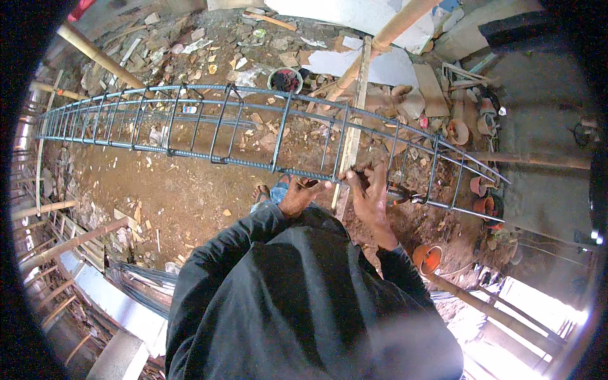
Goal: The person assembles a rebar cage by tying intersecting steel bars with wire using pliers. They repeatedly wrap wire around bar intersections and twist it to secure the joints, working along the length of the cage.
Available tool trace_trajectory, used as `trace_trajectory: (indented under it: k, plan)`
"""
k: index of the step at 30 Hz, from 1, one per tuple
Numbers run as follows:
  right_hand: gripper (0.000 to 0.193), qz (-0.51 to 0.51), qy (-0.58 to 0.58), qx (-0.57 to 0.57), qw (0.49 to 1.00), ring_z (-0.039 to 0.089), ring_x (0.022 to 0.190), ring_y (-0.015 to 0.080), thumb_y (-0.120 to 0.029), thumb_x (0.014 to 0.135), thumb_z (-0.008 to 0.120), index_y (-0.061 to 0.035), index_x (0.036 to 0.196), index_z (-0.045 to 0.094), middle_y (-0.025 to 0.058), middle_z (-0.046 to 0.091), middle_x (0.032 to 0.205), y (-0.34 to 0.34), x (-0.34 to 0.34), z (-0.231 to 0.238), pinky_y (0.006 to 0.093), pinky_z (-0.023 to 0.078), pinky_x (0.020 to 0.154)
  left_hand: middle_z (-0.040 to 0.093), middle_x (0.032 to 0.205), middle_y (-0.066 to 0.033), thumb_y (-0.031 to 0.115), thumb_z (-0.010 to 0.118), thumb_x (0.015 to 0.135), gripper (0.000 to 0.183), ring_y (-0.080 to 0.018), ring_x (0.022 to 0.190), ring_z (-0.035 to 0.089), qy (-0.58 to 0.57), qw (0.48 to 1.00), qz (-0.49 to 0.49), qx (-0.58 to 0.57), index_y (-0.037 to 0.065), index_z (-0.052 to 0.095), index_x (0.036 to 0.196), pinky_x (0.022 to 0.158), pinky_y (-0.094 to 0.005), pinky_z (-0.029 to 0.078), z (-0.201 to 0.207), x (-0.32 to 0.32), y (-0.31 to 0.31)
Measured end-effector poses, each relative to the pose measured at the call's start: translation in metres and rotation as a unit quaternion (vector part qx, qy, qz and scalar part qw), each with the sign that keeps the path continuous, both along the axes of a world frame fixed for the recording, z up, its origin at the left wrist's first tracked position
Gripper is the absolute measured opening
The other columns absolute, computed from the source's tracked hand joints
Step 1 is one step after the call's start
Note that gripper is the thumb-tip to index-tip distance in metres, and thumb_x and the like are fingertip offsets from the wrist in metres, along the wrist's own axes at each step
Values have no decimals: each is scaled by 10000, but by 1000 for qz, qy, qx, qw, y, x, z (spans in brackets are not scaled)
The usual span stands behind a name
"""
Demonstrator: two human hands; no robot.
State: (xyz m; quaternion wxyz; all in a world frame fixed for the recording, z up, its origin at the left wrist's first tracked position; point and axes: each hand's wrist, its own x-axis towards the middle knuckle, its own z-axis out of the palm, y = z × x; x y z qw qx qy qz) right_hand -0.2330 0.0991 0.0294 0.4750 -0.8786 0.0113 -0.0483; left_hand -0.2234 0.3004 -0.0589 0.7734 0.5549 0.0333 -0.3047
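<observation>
A long cage of steel rebar (221,159) stretches across in front of me, with square stirrups spaced along its ribbed bars. My left hand (300,197) is at the near lower bar, its fingers curled and pinched together; anything between them is too small to make out. Just to the right, my right hand (369,195) bends its fingers close to the same bar, beside a wooden batten (350,149) that crosses under the cage. What its fingertips grip is hidden. Past that hand, a dark tool with orange-marked handles (405,194), perhaps pincers, rests at the bar.
Bamboo poles (101,54) stand on several sides. Rubble and wood scraps (266,44) cover the far ground. A bucket (285,80) with dark contents sits beyond the cage; an orange bucket (427,258) is at the right. Bundled rods (142,282) lie at the lower left.
</observation>
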Motion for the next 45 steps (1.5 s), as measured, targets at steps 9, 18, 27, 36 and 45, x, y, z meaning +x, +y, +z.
trace_trajectory:
  k: [9, 18, 27, 36, 45]
  plan:
    - [169, 40, 39, 22, 998, 689, 813, 309, -109, 1012, 701, -54, 1124, 587, 165, 680, 957, 43, -32, 37, 414, 534, 719, 699, 1017, 30, 222, 768, 999, 206, -87, 884, 580, -28, 996, 58, -60, 36, 727, 1077, 751, -314, 480, -17, -7, -8]
    - [443, 301, 115, -213, 922, 681, 911, 490, -81, 925, 670, 2, 1323, 493, 270, 683, 965, 54, 77, 50, 581, 520, 749, 649, 1397, -51, 129, 513, 1072, 403, -236, 1230, 593, -190, 957, -153, 159, 114, 597, 1466, 1177, -558, 234, -15, -8, 7]
    - [369, 361, 93, -477, 796, 724, 919, 450, -111, 819, 721, 25, 1143, 609, 244, 724, 944, 74, 144, 22, 568, 554, 775, 735, 1099, -81, 351, 757, 985, 314, -110, 906, 620, 64, 997, 30, -24, 41, 753, 1033, 744, -281, 442, -22, -3, -5]
    - [122, 395, 33, -546, 738, 755, 761, 341, -168, 799, 718, -60, 777, 771, 165, 743, 736, 70, 140, 13, 531, 540, 666, 638, 784, 23, 369, 852, 917, 345, -84, 693, 535, 111, 989, 91, -27, 64, 705, 848, 626, -288, 385, 0, -3, -14]
    - [304, 370, -90, -510, 772, 708, 925, 384, -163, 874, 672, -68, 1154, 741, 204, 720, 965, 51, 124, 3, 610, 458, 903, 547, 745, 58, 478, 848, 883, 398, -85, 641, 453, 136, 987, 88, -21, 109, 700, 906, 596, -301, 339, -3, -5, -16]
